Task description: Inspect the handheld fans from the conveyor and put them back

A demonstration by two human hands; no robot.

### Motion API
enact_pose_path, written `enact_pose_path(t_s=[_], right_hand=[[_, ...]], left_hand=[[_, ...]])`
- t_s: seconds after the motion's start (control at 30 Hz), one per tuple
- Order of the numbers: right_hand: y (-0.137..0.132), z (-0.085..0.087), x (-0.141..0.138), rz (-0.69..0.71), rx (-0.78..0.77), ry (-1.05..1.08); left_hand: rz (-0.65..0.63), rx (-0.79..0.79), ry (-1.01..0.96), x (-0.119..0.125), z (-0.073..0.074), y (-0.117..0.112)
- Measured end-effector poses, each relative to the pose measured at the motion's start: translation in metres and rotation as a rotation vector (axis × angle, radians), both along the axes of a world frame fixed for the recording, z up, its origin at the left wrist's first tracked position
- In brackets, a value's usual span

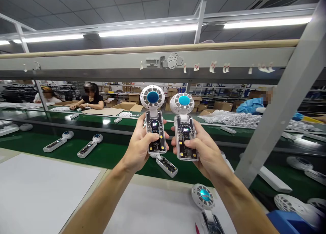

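My left hand is closed around a handheld fan with a clear-fronted handle, its thumb pressed on the front. A second handheld fan is gripped in my right hand, thumb likewise on its face. Both fans stand upright side by side, a small gap between them. Each has a white round head with a blue centre, and a small display glows on each handle. Behind and below my left hand, another fan lies on the green belt. One more fan rests on the white worktop under my right forearm.
Two more fans lie on the green conveyor belt to the left. A slanted metal post rises at the right, near a blue bin. A shelf beam crosses above. Several people work beyond the belt.
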State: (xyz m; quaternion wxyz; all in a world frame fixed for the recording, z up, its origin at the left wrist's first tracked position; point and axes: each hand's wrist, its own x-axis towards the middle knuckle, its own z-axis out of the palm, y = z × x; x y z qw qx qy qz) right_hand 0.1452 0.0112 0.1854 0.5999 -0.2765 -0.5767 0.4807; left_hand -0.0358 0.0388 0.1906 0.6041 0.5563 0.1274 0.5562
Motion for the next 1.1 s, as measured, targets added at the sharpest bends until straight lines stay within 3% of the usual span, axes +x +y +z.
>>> enact_pose_path(t_s=[0.2, 0.47, 0.6, 0.77, 0.83, 0.87, 0.9, 0.97, 1.03, 1.1], right_hand=[[0.000, 0.000, 0.003, -0.055, -0.004, -0.045], [-0.001, 0.003, -0.007, 0.005, -0.055, -0.003], [-0.001, 0.003, -0.004, 0.007, -0.045, -0.021], [0.001, 0.000, -0.001, -0.124, -0.029, 0.028], [0.006, -0.003, -0.004, -0.096, -0.106, 0.092], [0.009, -0.005, -0.006, -0.091, -0.144, 0.098], [0.011, -0.006, -0.009, -0.141, -0.150, 0.084], [0.012, -0.005, -0.011, -0.372, -0.059, 0.011], [0.003, 0.001, -0.004, -0.513, 0.039, -0.008], [-0.012, 0.008, 0.012, -0.462, 0.088, 0.032]], left_hand=[[0.027, -0.034, -0.034, 0.002, -0.002, 0.000], [0.102, -0.043, -0.080, 0.006, -0.005, 0.004], [0.072, -0.030, -0.071, 0.005, -0.006, 0.004], [0.026, -0.018, -0.036, 0.004, -0.008, 0.002], [0.125, -0.005, -0.034, 0.006, -0.012, 0.006], [0.245, 0.016, -0.014, 0.006, -0.015, 0.009], [0.398, 0.042, 0.014, 0.007, -0.017, 0.013], [0.637, 0.050, 0.051, 0.003, -0.016, 0.020], [0.651, -0.041, 0.012, -0.006, -0.008, 0.022], [0.636, -0.061, -0.098, -0.020, 0.005, 0.016]])
